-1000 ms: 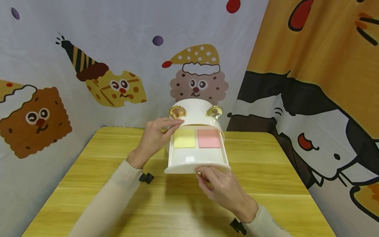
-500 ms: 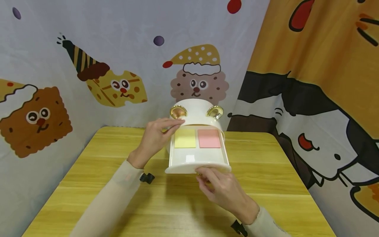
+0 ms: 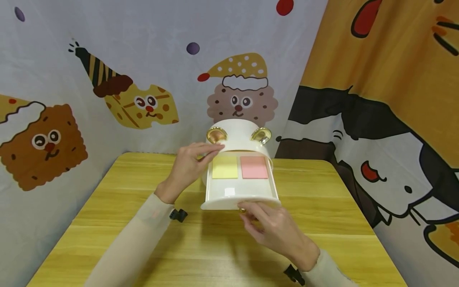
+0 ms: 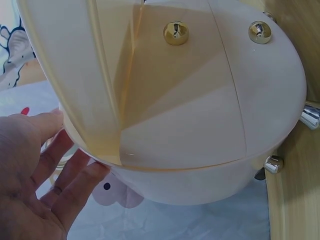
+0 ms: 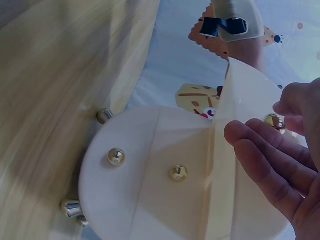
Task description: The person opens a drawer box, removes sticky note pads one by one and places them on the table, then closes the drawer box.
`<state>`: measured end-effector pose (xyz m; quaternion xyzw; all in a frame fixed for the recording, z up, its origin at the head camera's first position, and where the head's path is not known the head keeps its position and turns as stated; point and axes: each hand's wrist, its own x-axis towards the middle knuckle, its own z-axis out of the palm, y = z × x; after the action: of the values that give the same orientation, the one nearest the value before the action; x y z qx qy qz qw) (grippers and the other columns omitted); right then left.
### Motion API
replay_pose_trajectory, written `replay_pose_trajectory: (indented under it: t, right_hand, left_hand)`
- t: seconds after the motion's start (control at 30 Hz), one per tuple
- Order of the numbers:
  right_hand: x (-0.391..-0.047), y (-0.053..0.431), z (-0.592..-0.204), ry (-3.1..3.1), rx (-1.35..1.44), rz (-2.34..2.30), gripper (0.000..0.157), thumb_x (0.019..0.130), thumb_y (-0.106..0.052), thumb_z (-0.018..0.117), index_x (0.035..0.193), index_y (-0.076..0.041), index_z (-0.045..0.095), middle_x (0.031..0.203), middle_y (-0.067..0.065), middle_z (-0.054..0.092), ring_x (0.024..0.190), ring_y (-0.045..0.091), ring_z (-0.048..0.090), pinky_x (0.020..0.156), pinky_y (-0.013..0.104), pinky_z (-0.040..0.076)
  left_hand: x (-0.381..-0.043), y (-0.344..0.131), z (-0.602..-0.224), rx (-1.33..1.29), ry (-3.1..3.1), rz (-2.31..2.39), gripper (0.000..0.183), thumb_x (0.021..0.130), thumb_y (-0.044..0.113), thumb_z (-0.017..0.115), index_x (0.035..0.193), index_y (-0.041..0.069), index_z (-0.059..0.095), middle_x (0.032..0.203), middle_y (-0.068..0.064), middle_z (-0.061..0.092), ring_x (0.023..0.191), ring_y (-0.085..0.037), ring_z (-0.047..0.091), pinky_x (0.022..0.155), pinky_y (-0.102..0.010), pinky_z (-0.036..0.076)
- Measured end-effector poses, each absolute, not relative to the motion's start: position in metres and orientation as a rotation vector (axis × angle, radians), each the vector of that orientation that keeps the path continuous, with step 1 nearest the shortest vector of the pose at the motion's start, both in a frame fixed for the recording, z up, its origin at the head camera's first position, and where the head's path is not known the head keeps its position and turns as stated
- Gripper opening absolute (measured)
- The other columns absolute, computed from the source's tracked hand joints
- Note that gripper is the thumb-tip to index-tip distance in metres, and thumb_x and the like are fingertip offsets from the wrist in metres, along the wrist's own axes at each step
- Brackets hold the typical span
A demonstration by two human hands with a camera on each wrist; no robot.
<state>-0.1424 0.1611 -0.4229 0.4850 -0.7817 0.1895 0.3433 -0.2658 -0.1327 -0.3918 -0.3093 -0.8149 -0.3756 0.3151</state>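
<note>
A white storage box (image 3: 236, 135) with two gold ears stands on the table in the head view. Its drawer (image 3: 247, 191) is pulled out toward me. On the drawer floor lie a yellow sticky-note pad (image 3: 224, 167) and a pink one (image 3: 254, 167), side by side. My right hand (image 3: 276, 227) pinches the gold drawer knob (image 3: 243, 210) between thumb and index finger; the other fingers stay off it in the right wrist view. My left hand (image 3: 183, 169) touches the left front rim of the box with outstretched fingertips and thumb.
Two gold knobs (image 4: 176, 33) (image 5: 116, 157) sit on the lower front of the box, and short metal feet (image 5: 72, 208) carry it. The wooden table (image 3: 143, 223) spreads around it. A printed cloth (image 3: 143, 32) hangs close behind.
My right hand has shifted very slightly to the right while staying at the knob. The left hand, drawer and note pads look unmoved.
</note>
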Motion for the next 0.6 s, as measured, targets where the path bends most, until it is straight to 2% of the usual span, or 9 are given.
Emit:
replay_pose_trajectory:
  t: [0.4,0.6]
  right_hand:
    - [-0.142,0.165,-0.395,-1.951,1.359,0.545,0.024,0.118,-0.019,0.063,0.12,-0.003,0.08,0.102,0.003,0.086,0.078,0.004,0.081,0.071,0.011,0.064]
    - [-0.141,0.17,-0.38,-2.007,1.36,0.519,0.027,0.12,-0.026,0.06,0.119,-0.007,0.079,0.092,-0.005,0.081,0.072,0.001,0.075,0.064,0.008,0.058]
  left_hand:
    - [-0.266,-0.132,-0.393,-0.824,-2.146,-1.0,0.023,0.109,0.011,0.084,0.131,0.015,0.091,0.127,-0.009,0.09,0.067,-0.015,0.056,0.063,-0.026,0.045]
    - [-0.266,-0.132,-0.394,-0.816,-2.139,-1.0,0.023,0.108,0.011,0.084,0.131,0.014,0.091,0.126,-0.01,0.09,0.069,-0.017,0.056,0.063,-0.027,0.044]
